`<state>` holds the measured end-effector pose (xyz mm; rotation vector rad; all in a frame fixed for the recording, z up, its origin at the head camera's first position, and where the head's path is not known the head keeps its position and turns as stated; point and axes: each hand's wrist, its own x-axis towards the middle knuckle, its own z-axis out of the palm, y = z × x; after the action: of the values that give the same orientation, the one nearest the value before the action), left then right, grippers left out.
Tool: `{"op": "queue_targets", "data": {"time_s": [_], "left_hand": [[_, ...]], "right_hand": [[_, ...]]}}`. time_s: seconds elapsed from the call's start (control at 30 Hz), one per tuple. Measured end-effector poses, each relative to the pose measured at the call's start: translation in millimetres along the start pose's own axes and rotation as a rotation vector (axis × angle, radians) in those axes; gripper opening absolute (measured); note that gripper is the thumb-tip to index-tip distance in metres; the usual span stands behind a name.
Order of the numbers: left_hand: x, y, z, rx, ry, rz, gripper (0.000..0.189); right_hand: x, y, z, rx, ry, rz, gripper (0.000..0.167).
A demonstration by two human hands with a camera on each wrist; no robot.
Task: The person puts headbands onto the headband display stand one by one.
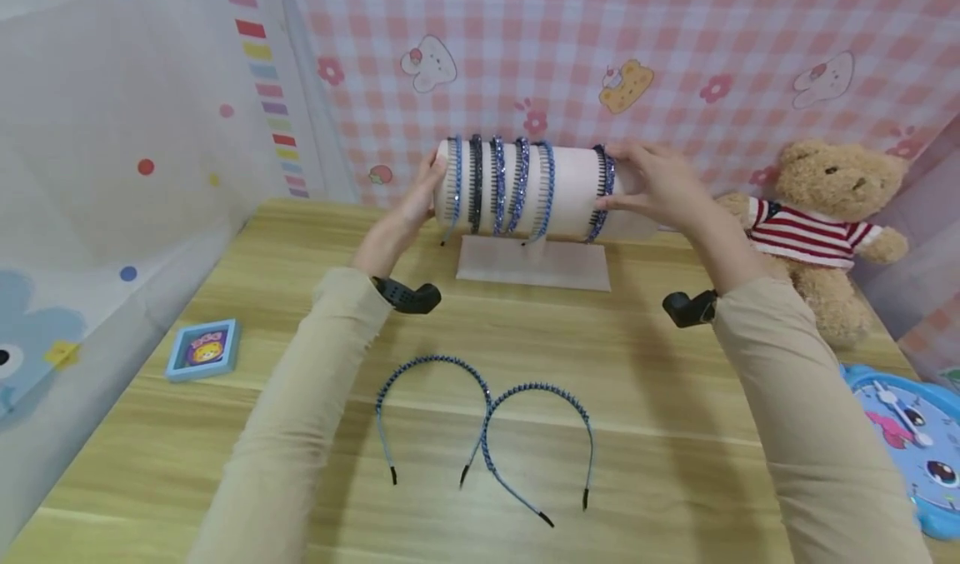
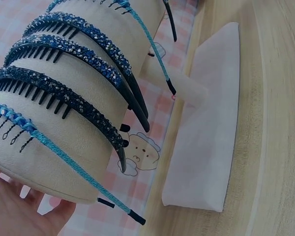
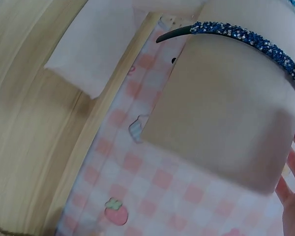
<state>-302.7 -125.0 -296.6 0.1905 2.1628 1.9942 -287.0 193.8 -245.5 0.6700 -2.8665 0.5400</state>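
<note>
A pale cylindrical headband display stand point(image 1: 573, 181) stands at the back of the table on a flat base point(image 1: 532, 262). Several blue and dark headbands point(image 1: 498, 185) are fitted round its roll, most toward the left; their comb teeth show in the left wrist view. My left hand point(image 1: 411, 206) holds the roll's left end, beside a blue beaded headband point(image 2: 71, 164). At the right, my right hand point(image 1: 663, 185) grips a blue glittery headband point(image 3: 246, 37) on the roll, thumb in front and fingers above. Its fingers are partly cut off in the right wrist view.
Two thin blue headbands point(image 1: 433, 359) point(image 1: 536, 387) lie touching on the wooden table point(image 1: 337, 514) in front. A small blue frame point(image 1: 202, 349) lies at left. At right are a teddy bear point(image 1: 810, 239) and a blue clock point(image 1: 926, 447). A checked pink cloth point(image 1: 480, 72) hangs behind.
</note>
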Motion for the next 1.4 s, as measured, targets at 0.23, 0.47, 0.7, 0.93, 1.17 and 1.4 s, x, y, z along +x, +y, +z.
{"op": "queue_targets", "data": {"time_s": [0.23, 0.47, 0.7, 0.93, 1.17, 1.4], "left_hand": [[0.1, -2.1, 1.2, -0.004, -0.003, 0.008, 0.060], [-1.5, -1.3, 0.3, 0.004, -0.009, 0.018, 0.059], [-2.1, 0.8, -0.9, 0.004, -0.011, 0.021, 0.059], [-1.1, 0.5, 1.1, -0.006, -0.011, 0.011, 0.058], [-0.6, 1.5, 1.9, 0.019, -0.018, 0.005, 0.060], [-1.5, 0.9, 0.9, 0.019, -0.014, -0.012, 0.061]], "right_hand": [[12.1, -16, 7, -0.022, -0.035, -0.001, 0.077], [17.2, -28, 15, -0.064, -0.074, -0.021, 0.080], [17.4, -30, 20, -0.093, -0.076, -0.054, 0.078], [11.3, -29, 18, -0.064, -0.050, -0.056, 0.084], [-9.9, -21, 22, -0.005, 0.325, -0.314, 0.052], [-33.9, -37, 45, 0.048, -0.021, -0.398, 0.027]]}}
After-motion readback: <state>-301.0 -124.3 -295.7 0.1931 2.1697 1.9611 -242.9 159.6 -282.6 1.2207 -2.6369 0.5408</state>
